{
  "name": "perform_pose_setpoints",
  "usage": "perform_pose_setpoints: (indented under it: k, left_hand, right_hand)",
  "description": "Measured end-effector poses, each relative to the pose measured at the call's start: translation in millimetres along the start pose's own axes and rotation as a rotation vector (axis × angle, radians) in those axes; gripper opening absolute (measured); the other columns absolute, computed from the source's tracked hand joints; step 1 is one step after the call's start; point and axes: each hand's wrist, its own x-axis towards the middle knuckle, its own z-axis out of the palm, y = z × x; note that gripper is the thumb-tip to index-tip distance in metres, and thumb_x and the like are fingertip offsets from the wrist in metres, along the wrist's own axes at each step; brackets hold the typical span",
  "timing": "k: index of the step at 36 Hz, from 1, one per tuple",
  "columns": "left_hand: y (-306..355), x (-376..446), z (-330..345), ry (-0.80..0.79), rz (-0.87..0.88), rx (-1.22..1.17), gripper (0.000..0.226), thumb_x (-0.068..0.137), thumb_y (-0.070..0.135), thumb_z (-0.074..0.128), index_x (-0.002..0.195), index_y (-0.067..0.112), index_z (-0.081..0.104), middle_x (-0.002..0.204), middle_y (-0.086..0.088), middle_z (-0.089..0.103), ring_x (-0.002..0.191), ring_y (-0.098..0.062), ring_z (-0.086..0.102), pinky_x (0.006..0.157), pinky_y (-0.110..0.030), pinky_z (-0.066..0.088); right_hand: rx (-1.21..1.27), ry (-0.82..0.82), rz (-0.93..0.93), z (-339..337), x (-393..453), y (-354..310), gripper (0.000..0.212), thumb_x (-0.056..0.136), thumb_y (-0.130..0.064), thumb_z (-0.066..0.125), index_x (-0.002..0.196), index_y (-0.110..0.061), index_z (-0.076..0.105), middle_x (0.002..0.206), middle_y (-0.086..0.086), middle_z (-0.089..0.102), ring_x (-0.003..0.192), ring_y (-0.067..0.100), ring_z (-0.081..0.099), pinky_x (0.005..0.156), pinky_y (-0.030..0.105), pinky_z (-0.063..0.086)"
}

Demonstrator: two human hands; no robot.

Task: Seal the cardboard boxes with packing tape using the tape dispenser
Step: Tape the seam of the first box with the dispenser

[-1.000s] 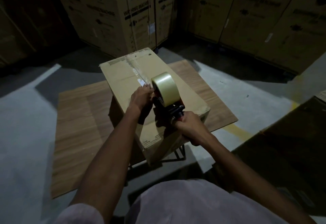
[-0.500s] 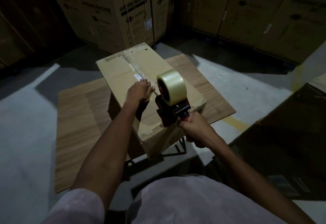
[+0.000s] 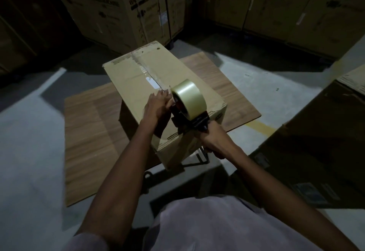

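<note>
Tape dispenser (image 3: 189, 112) on the cardboard box (image 3: 138, 78), at its near end.

The right hand (image 3: 215, 140) has its grip clenched round the dispenser's handle, the tape roll (image 3: 188, 97) upright over the centre seam. The left hand (image 3: 158, 104) lies flat, fingers straight, pressing the tape just beside the roll. The box stands on a wooden board (image 3: 94, 132).

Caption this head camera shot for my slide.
Right hand runs tape dispenser along box seam; left hand presses tape.
</note>
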Motion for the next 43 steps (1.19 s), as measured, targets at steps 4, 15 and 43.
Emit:
perform_pose_setpoints:
  k: [4, 15, 43]
  left_hand:
    - [-2, 0, 3, -0.009, -0.075, -0.076, 0.047, 0.108, 0.028, 0.043, 0.15, 0.008, 0.043, 0.156, -0.015, 0.039, 0.132, -0.042, 0.039, 0.101, -0.048, 0.039]
    - [10, -10, -6, 0.054, -0.081, -0.066, 0.036, 0.097, 0.008, 0.055, 0.132, -0.003, 0.056, 0.13, -0.03, 0.056, 0.116, -0.045, 0.052, 0.087, -0.045, 0.04]
    - [12, -22, -3, 0.098, 0.091, -0.003, 0.042, 0.108, 0.032, 0.044, 0.129, 0.001, 0.062, 0.134, -0.028, 0.057, 0.12, -0.043, 0.054, 0.095, -0.047, 0.042]
  right_hand:
    - [-0.016, 0.049, 0.008, 2, -3, 1, 0.022, 0.099, -0.027, 0.065, 0.105, -0.005, 0.068, 0.084, 0.017, 0.067, 0.058, 0.025, 0.059, 0.05, 0.031, 0.046]
    - [-0.167, 0.094, -0.073, 3, -18, -7, 0.025, 0.093, -0.021, 0.065, 0.086, 0.003, 0.069, 0.076, 0.017, 0.07, 0.067, 0.031, 0.067, 0.062, 0.044, 0.055]
    - [0.132, 0.219, 0.086, 17, -49, 13, 0.026, 0.091, -0.015, 0.059, 0.113, -0.001, 0.063, 0.074, 0.013, 0.051, 0.052, 0.022, 0.042, 0.046, 0.033, 0.032]
